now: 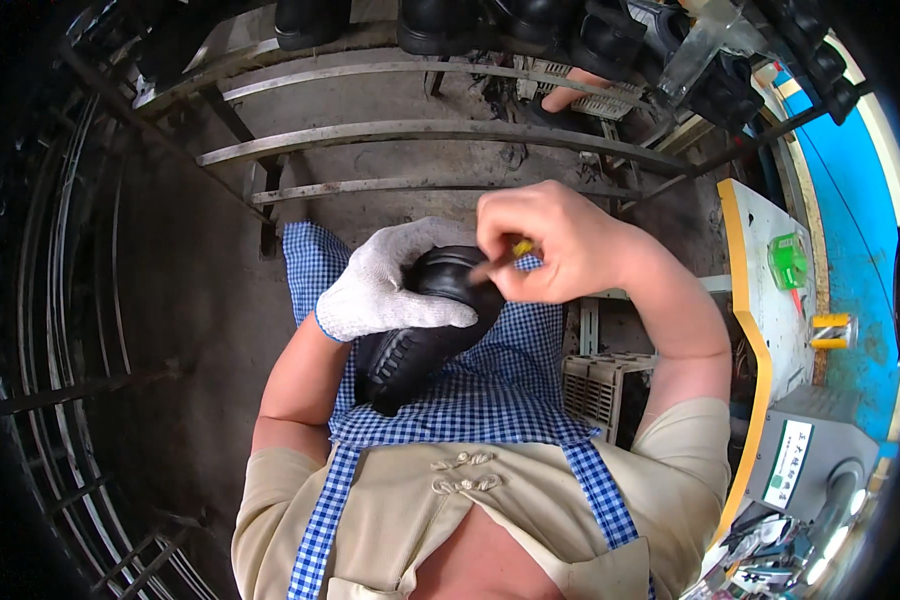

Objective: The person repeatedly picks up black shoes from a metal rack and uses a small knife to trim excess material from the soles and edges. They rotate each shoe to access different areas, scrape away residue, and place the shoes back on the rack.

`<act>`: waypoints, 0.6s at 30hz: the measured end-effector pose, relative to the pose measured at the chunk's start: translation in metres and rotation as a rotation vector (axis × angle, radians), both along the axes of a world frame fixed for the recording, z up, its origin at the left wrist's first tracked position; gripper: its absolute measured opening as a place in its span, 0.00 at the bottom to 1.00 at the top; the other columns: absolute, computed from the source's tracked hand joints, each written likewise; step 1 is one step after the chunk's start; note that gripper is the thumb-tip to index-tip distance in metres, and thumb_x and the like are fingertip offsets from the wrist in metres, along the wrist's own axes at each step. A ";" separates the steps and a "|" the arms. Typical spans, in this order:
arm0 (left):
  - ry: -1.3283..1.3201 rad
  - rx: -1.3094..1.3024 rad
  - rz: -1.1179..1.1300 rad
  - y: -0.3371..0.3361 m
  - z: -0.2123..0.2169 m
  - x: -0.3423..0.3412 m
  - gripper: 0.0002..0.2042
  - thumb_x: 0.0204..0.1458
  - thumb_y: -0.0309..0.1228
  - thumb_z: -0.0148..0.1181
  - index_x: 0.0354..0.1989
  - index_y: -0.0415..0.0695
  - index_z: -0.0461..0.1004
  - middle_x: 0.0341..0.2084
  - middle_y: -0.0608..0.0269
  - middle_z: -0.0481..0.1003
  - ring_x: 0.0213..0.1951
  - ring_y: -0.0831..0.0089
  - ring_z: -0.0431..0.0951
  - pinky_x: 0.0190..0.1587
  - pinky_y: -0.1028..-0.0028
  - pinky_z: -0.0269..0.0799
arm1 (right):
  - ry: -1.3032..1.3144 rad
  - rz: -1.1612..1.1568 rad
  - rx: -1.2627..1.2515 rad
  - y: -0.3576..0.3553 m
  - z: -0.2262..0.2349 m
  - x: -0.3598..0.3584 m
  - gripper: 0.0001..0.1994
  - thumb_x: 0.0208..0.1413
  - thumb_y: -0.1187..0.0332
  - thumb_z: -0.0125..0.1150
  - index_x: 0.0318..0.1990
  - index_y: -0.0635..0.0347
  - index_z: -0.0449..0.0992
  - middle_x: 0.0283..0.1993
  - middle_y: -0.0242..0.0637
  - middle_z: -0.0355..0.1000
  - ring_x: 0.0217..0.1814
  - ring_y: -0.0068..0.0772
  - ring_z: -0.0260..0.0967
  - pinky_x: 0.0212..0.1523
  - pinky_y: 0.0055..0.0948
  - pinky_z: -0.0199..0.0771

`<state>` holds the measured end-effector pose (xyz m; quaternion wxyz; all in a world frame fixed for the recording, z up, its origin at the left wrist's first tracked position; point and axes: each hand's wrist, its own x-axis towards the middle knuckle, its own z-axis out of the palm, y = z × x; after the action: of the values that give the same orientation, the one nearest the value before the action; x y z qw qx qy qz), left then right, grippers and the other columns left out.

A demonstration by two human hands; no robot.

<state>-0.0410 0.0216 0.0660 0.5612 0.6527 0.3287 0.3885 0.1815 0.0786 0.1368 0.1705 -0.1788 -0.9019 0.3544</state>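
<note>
We see our left hand (385, 285), in a white knit glove, wrapped over the top of a black shoe (420, 335), its fingers clamped on the upper. The shoe lies tilted on our lap, over a blue-and-white checked apron (490, 385), just below the chest-high hands. Our bare right hand (550, 245) has its fingers pinched together on a slim tool with a yellow handle (518, 248), whose tip touches the shoe's upper end. Beyond the hands curve grey metal rack rails (430, 130) carrying more black shoes (440, 25). To our right stands a worktop with a yellow edge (745, 300).
</note>
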 end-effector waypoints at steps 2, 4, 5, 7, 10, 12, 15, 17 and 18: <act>-0.027 -0.045 0.062 -0.003 0.000 -0.006 0.33 0.34 0.36 0.81 0.52 0.40 0.75 0.45 0.59 0.78 0.48 0.70 0.78 0.54 0.68 0.72 | -0.004 -0.189 0.014 -0.009 0.002 0.003 0.15 0.49 0.64 0.70 0.41 0.58 0.74 0.29 0.36 0.71 0.28 0.38 0.72 0.29 0.34 0.72; -0.077 -0.073 0.153 -0.005 0.003 -0.011 0.33 0.35 0.35 0.80 0.53 0.39 0.74 0.46 0.58 0.78 0.48 0.69 0.77 0.54 0.68 0.72 | 0.123 -0.254 0.033 -0.024 -0.009 0.008 0.21 0.54 0.64 0.68 0.56 0.51 0.75 0.31 0.37 0.70 0.30 0.38 0.72 0.31 0.35 0.72; -0.104 -0.088 0.195 -0.005 0.004 -0.013 0.33 0.35 0.35 0.80 0.53 0.39 0.73 0.46 0.58 0.77 0.49 0.69 0.77 0.55 0.68 0.72 | 0.178 -0.267 0.135 -0.031 -0.015 0.008 0.21 0.56 0.70 0.64 0.58 0.47 0.75 0.30 0.37 0.69 0.27 0.37 0.70 0.29 0.35 0.72; -0.130 -0.082 0.235 -0.007 0.002 -0.016 0.35 0.35 0.34 0.81 0.54 0.37 0.72 0.48 0.57 0.77 0.50 0.69 0.77 0.56 0.68 0.71 | 0.104 -0.275 0.232 -0.044 -0.014 0.009 0.20 0.54 0.75 0.64 0.56 0.52 0.77 0.31 0.37 0.70 0.25 0.30 0.68 0.26 0.29 0.69; -0.125 -0.076 0.274 -0.013 0.004 -0.018 0.36 0.35 0.34 0.81 0.55 0.36 0.71 0.47 0.57 0.77 0.50 0.69 0.77 0.56 0.68 0.72 | 0.070 -0.352 0.340 -0.050 -0.015 0.004 0.21 0.52 0.76 0.66 0.55 0.47 0.79 0.28 0.36 0.68 0.20 0.32 0.66 0.21 0.31 0.66; -0.100 -0.076 0.288 -0.017 0.008 -0.017 0.36 0.35 0.33 0.81 0.55 0.36 0.71 0.47 0.56 0.77 0.49 0.69 0.77 0.56 0.68 0.72 | 0.047 -0.370 0.362 -0.052 -0.014 0.003 0.22 0.51 0.76 0.66 0.54 0.46 0.80 0.27 0.36 0.67 0.20 0.31 0.65 0.20 0.32 0.65; -0.105 -0.075 0.269 -0.020 0.009 -0.018 0.37 0.35 0.33 0.81 0.56 0.35 0.70 0.47 0.55 0.78 0.49 0.69 0.77 0.55 0.69 0.73 | 0.046 -0.367 0.338 -0.054 -0.015 0.003 0.22 0.50 0.77 0.66 0.54 0.46 0.80 0.26 0.35 0.66 0.18 0.31 0.64 0.19 0.33 0.65; -0.108 -0.069 0.278 -0.019 0.008 -0.017 0.36 0.35 0.32 0.81 0.55 0.35 0.71 0.46 0.55 0.78 0.49 0.69 0.78 0.55 0.69 0.73 | 0.056 -0.359 0.323 -0.054 -0.018 0.004 0.22 0.50 0.78 0.67 0.54 0.46 0.80 0.26 0.35 0.67 0.18 0.30 0.64 0.19 0.32 0.64; -0.075 -0.067 0.287 -0.018 0.009 -0.017 0.36 0.36 0.32 0.81 0.55 0.35 0.71 0.47 0.55 0.78 0.49 0.69 0.78 0.55 0.69 0.73 | 0.070 -0.360 0.324 -0.053 -0.020 0.003 0.22 0.50 0.78 0.66 0.54 0.46 0.80 0.26 0.35 0.67 0.18 0.30 0.64 0.19 0.32 0.64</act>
<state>-0.0577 0.0032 0.0750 0.5332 0.5649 0.4104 0.4777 0.1849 0.0252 0.1172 0.2884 -0.2943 -0.8942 0.1751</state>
